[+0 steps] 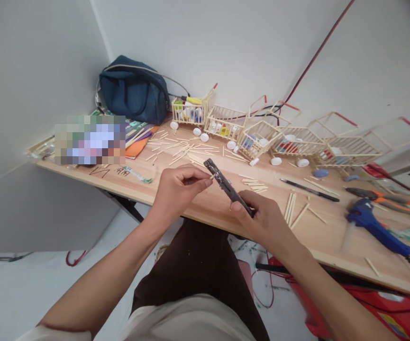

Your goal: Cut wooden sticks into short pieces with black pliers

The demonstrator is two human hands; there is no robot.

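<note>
My right hand (261, 213) is closed around a long, dark metal hand tool (228, 185) that looks like a clipper; its exact kind is unclear. Pinched between the thumb and fingers of my left hand (181, 187) is a short wooden stick (213, 176), whose tip meets the side of the tool near its far end. Most of that stick is hidden by my fingertips. Just beyond my hands, many cut wooden sticks (183, 150) lie scattered on the wooden table (148, 196). A smaller group of short sticks (253, 183) lies beyond my right hand.
Several miniature stick-built shopping carts (297, 140) line the wall, beside a blue bag (133, 90). To the right are a black pen (309, 190), orange-handled pliers (386, 196) and a blue glue gun (378, 227) with its cord. A blurred-out patch (91, 142) covers the left end.
</note>
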